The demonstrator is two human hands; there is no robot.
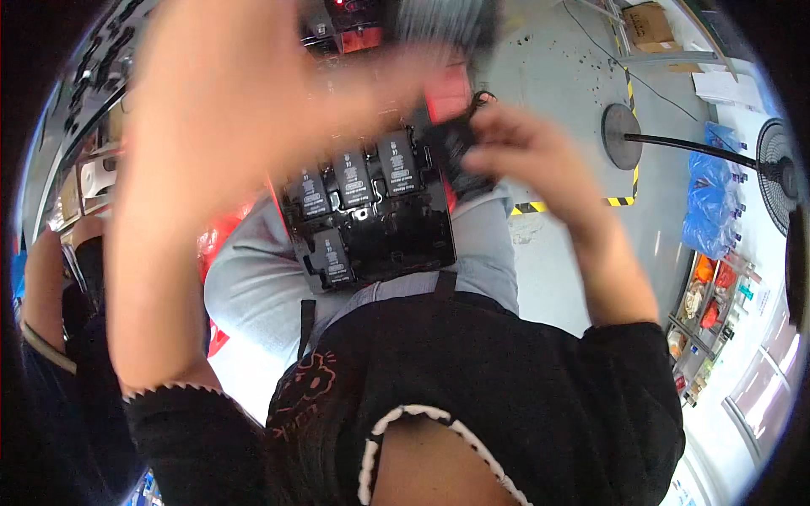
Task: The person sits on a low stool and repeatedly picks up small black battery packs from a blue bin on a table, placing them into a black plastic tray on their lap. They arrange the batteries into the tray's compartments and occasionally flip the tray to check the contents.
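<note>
My left hand [236, 93] is raised close to the camera and smeared by motion, its fingers reaching right over the far part of a black moulded tray [434, 253]. Whether they grip anything cannot be made out. Across my lap, the tray carries several flat black phone batteries with pale print, among them one battery [353, 177] in the middle and another battery [332, 257] at the near left. At the tray's right edge my right hand [531, 160] is closed, thumb and fingers pinching a dark flat piece [458, 152], blurred. Beyond it is a red block [447, 91].
A clear, streaked shape [443, 25] blurs at the top beside a black device with a red light [346, 13]. On the right stand a round-based fan [623, 135], blue bags [713, 202] and a shelf [709, 308]. Another person's arm [44, 291] shows at left.
</note>
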